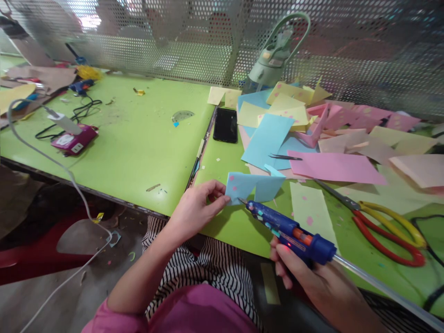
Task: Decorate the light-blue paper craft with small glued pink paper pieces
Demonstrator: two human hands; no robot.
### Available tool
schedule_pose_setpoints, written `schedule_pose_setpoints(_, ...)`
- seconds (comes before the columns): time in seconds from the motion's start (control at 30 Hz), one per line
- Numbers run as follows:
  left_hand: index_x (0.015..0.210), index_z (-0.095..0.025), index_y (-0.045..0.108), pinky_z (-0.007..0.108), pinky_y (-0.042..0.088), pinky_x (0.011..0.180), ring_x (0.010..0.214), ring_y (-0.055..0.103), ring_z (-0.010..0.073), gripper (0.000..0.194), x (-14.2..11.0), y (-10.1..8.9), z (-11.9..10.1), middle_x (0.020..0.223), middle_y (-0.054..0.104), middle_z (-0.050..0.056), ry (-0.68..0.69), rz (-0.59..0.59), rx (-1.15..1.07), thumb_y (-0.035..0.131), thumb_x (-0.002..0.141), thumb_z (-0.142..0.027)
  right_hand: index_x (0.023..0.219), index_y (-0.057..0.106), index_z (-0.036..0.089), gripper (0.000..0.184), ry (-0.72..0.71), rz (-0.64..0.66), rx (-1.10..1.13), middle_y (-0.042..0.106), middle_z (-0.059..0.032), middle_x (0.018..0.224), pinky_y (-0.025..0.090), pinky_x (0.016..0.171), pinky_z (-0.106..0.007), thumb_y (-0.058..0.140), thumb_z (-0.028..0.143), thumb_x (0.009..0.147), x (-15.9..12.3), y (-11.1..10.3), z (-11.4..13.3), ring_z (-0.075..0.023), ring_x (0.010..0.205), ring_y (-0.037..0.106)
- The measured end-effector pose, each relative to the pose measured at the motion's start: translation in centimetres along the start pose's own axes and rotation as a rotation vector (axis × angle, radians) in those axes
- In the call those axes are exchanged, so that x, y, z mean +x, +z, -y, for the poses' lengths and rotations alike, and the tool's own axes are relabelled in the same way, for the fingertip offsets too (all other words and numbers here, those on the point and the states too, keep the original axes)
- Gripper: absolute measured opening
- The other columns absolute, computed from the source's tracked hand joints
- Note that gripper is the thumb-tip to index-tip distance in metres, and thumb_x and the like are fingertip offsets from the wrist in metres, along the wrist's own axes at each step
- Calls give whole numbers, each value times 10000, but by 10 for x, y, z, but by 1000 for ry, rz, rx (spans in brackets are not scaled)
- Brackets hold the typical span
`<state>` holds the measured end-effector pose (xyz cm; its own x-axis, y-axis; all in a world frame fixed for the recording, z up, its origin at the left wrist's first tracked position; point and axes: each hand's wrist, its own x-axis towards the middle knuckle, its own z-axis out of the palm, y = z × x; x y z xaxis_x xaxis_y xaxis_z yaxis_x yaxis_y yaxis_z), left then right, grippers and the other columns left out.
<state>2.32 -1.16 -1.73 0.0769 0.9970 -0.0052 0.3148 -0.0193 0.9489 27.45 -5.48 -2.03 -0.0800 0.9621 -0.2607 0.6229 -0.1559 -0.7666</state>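
Between the thumb and fingers of my left hand (199, 206) is the left edge of a folded blue paper piece (243, 184) with pink dots. It stands up in bent panels near the table's front edge. My right hand (308, 273) is wrapped around a blue hot glue gun (277, 222), with a long clear glue stick (381, 284) sticking out of its back. The gun's nozzle is at the lower part of the blue paper; whether it touches I cannot tell. A pale yellow-green dotted paper strip (310, 206) lies beyond the gun.
Scissors (388, 226) with red and yellow handles and tweezers (286, 157) lie among coloured papers (338, 167) on the right. A black phone (225, 125) and a green-lidded bottle (268, 64) are farther back. At left, a purple power socket (74, 138) trails a white cable (72, 180).
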Motion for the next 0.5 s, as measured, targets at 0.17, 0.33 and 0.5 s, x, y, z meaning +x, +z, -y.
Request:
schedule_pose_setpoints(0.17, 924, -189, 643, 279, 452, 670, 719, 625, 143, 129, 0, 0, 0, 805, 694, 6, -2, -3, 7, 589, 885, -300, 773, 688, 207, 530, -35, 2, -8, 645, -43, 602, 507, 483, -264, 521, 706, 838, 1, 0, 1, -170, 529, 607)
schedule_pose_setpoints(0.33, 929, -194, 641, 273, 458, 682, 737, 633, 142, 123, -1, 0, 0, 818, 700, 2, -4, -4, 3, 589, 887, -296, 753, 677, 211, 539, -25, -4, -33, 639, -39, 594, 507, 478, -268, 514, 718, 834, 0, 0, 3, -168, 518, 600)
schedule_pose_setpoints(0.5, 924, -193, 639, 272, 454, 671, 720, 628, 140, 118, 0, 0, 0, 796, 691, -3, -1, -8, 7, 591, 883, -292, 745, 661, 207, 563, -19, -4, -32, 632, -32, 579, 498, 458, -262, 488, 734, 837, 0, 3, 7, -157, 483, 589)
